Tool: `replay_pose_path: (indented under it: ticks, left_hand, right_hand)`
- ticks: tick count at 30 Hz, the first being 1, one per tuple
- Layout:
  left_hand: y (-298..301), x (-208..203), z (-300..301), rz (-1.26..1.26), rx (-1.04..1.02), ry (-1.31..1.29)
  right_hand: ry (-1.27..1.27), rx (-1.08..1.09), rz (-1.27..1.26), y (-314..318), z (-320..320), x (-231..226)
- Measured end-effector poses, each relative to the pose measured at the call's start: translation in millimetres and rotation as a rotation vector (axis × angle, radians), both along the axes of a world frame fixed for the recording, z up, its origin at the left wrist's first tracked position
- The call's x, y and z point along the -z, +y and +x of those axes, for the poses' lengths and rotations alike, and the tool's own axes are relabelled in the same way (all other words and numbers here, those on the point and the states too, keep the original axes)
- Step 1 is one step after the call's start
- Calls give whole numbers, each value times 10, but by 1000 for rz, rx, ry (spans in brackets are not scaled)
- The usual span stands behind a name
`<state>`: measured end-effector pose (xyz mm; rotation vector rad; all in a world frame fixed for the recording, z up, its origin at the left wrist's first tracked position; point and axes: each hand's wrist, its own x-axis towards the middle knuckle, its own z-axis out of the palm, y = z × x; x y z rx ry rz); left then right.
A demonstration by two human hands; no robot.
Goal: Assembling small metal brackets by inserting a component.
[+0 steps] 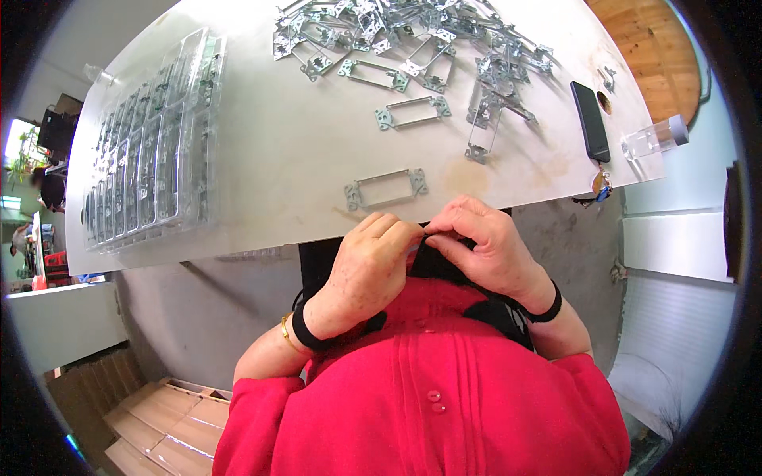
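Observation:
My left hand (371, 258) and my right hand (490, 244) meet at the front edge of the white table (278, 159), fingertips pinched together. Whatever lies between the fingers is too small or hidden to make out. Just beyond them a rectangular metal bracket frame (386, 190) lies flat on the table. A second bracket (412, 113) rests farther back, in front of a heap of the same silvery brackets (381, 32). Black bands circle both my wrists.
Stacked clear plastic trays (151, 151) filled with metal parts stand on the left. To the right lie a black phone (589, 120) and a clear bottle with a grey cap (652, 139). A wooden round top (651, 47) is beyond the far right corner. Cardboard boxes (163, 424) sit below left.

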<state>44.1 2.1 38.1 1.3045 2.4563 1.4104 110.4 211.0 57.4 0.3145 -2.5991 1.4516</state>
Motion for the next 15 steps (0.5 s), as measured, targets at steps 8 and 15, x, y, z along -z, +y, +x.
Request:
replay_pose_path:
  ticks: [8,15]
  left_hand:
    - [2,104,-46,27,5,-64]
    - [-65,-54,-60,88,-180,-18]
  right_hand:
    - [-29,-21,89,20,-77,7]
    - [-9,32,122,140,-135,39]
